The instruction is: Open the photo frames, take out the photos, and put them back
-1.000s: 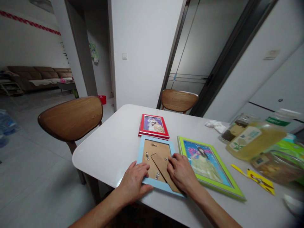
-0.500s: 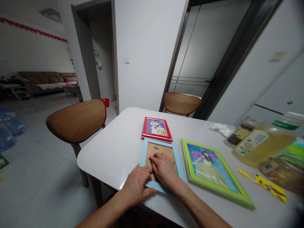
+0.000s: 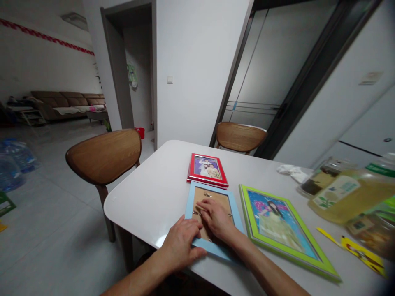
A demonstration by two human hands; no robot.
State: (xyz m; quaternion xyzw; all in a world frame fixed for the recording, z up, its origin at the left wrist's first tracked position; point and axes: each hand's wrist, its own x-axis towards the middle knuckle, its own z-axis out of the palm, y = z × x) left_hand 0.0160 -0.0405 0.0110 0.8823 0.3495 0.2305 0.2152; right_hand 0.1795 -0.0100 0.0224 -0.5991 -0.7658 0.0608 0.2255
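Note:
A light blue picture frame lies face down on the white table, its brown backing board up. My left hand presses flat on the frame's near left corner. My right hand rests on the backing board, fingertips at a small metal clip on its left side. A red picture frame lies face up just beyond it. A green picture frame lies face up to the right.
Two wooden chairs stand at the table, one on the left, one at the far side. Bottles and jars crowd the right edge, with yellow scissors and a crumpled tissue. A doorway opens behind.
My right hand moved from the right side of the backing board across to its left side. The prop stand that showed earlier is now under my hand. The left hand stayed put.

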